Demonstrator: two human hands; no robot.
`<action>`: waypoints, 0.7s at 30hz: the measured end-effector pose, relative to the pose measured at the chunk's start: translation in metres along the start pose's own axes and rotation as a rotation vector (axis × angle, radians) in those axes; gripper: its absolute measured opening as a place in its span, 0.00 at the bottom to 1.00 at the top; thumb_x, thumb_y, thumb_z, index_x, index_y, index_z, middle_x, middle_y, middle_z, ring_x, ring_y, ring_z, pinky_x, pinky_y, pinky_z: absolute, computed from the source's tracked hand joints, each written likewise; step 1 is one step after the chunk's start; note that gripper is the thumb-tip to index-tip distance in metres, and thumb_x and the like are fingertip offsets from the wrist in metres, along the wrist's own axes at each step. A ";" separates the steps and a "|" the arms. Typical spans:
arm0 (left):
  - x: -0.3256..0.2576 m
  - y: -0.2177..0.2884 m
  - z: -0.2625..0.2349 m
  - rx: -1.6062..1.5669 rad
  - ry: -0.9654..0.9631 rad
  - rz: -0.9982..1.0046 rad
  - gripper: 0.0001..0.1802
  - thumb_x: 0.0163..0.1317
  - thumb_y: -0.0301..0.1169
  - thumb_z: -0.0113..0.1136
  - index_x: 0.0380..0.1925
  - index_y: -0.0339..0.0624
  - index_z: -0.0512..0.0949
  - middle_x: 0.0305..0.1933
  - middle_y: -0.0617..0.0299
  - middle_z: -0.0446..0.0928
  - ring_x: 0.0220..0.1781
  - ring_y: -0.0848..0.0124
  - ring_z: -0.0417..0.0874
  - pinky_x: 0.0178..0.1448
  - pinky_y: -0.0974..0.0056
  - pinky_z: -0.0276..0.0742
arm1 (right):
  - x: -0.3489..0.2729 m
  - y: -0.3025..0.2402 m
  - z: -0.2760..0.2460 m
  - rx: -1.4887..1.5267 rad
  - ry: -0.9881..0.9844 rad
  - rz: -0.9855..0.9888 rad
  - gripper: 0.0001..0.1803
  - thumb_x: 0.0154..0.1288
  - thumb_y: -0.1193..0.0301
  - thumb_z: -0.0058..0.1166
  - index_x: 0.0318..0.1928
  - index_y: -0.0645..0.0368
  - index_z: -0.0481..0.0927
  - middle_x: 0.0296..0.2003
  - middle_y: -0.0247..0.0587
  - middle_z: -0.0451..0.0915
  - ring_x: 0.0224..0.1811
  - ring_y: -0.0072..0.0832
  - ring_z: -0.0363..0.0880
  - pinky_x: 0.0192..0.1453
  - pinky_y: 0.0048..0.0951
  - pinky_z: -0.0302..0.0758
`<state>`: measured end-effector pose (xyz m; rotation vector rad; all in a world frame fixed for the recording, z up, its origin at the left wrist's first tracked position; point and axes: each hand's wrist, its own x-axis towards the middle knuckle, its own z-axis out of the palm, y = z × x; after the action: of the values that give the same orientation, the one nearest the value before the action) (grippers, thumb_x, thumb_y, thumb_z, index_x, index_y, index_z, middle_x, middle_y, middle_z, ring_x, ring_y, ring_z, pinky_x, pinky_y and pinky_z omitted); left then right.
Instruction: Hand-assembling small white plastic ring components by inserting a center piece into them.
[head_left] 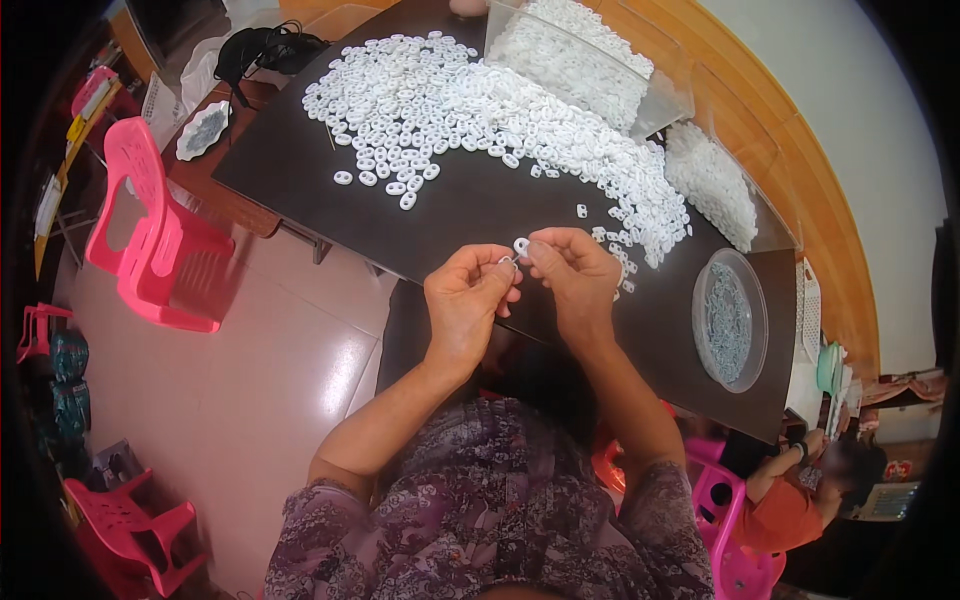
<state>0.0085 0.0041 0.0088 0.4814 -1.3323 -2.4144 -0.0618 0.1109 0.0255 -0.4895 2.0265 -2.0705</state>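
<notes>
By the near edge of the table (470,195), the left hand (460,298), nearly closed, is pinching a white bit (508,261); the right hand (582,285), likewise, is pinching a white oval (521,246). Work seems midway; heaped pieces (400,90), probably remaining, are lying on the table's far side.

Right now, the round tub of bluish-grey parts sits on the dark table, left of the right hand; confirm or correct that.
Wrong side: the head view shows the round tub of bluish-grey parts on the dark table, right of the right hand.
</notes>
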 end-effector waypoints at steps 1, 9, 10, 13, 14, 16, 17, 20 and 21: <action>0.000 0.000 0.000 0.006 -0.002 0.003 0.06 0.62 0.22 0.55 0.38 0.32 0.77 0.30 0.62 0.79 0.25 0.80 0.76 0.25 0.77 0.69 | 0.000 0.000 0.000 -0.001 -0.003 0.000 0.08 0.61 0.73 0.58 0.39 0.64 0.79 0.29 0.35 0.81 0.29 0.16 0.76 0.32 0.15 0.69; -0.001 -0.002 -0.001 0.002 0.002 0.000 0.06 0.62 0.23 0.55 0.38 0.33 0.77 0.30 0.62 0.79 0.25 0.81 0.76 0.25 0.77 0.69 | -0.004 0.004 0.002 -0.021 -0.006 -0.004 0.06 0.61 0.76 0.56 0.39 0.65 0.79 0.31 0.35 0.80 0.30 0.15 0.75 0.35 0.16 0.71; -0.001 -0.002 -0.001 -0.002 0.002 0.000 0.06 0.62 0.23 0.55 0.37 0.33 0.77 0.30 0.63 0.79 0.25 0.81 0.76 0.25 0.77 0.69 | -0.004 0.005 0.003 -0.022 -0.007 -0.004 0.06 0.61 0.76 0.56 0.39 0.65 0.79 0.31 0.35 0.80 0.30 0.15 0.75 0.35 0.16 0.71; -0.001 -0.001 -0.001 0.005 0.014 0.000 0.06 0.62 0.23 0.55 0.37 0.32 0.77 0.30 0.63 0.79 0.25 0.81 0.76 0.25 0.78 0.69 | -0.006 0.004 0.004 -0.081 -0.010 -0.037 0.05 0.62 0.78 0.55 0.39 0.66 0.78 0.31 0.35 0.80 0.32 0.16 0.75 0.36 0.17 0.72; -0.001 -0.001 -0.001 0.004 0.015 0.000 0.06 0.62 0.23 0.55 0.37 0.32 0.77 0.30 0.63 0.79 0.25 0.81 0.76 0.25 0.78 0.69 | -0.007 0.003 0.006 -0.090 -0.004 -0.044 0.05 0.62 0.78 0.55 0.39 0.66 0.78 0.31 0.34 0.80 0.33 0.16 0.75 0.37 0.17 0.72; 0.000 -0.002 -0.001 -0.014 0.010 0.004 0.06 0.62 0.22 0.55 0.37 0.33 0.77 0.30 0.63 0.78 0.26 0.81 0.76 0.25 0.78 0.69 | -0.008 0.001 0.006 -0.098 0.000 -0.051 0.05 0.62 0.78 0.55 0.39 0.66 0.78 0.31 0.34 0.79 0.33 0.16 0.76 0.38 0.17 0.72; 0.000 -0.002 -0.001 -0.014 0.010 0.005 0.06 0.62 0.22 0.55 0.37 0.33 0.77 0.30 0.63 0.78 0.26 0.81 0.76 0.25 0.78 0.69 | -0.008 0.001 0.006 -0.069 -0.019 -0.049 0.05 0.62 0.78 0.54 0.39 0.66 0.78 0.31 0.34 0.79 0.33 0.16 0.76 0.38 0.18 0.73; 0.000 -0.005 -0.002 -0.004 0.006 0.023 0.06 0.62 0.22 0.55 0.38 0.32 0.77 0.30 0.63 0.78 0.26 0.81 0.76 0.25 0.78 0.69 | -0.010 0.003 0.008 -0.077 -0.032 -0.074 0.05 0.63 0.78 0.53 0.38 0.66 0.78 0.30 0.33 0.79 0.32 0.15 0.76 0.37 0.17 0.73; 0.000 -0.006 -0.002 -0.032 0.006 0.030 0.07 0.62 0.22 0.55 0.39 0.32 0.77 0.30 0.62 0.78 0.26 0.81 0.76 0.25 0.78 0.69 | -0.010 0.003 0.008 -0.116 -0.023 -0.103 0.05 0.63 0.78 0.52 0.38 0.66 0.78 0.29 0.33 0.79 0.31 0.14 0.75 0.36 0.16 0.73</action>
<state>0.0086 0.0058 0.0030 0.4567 -1.2875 -2.4036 -0.0496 0.1070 0.0212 -0.6482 2.1591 -2.0012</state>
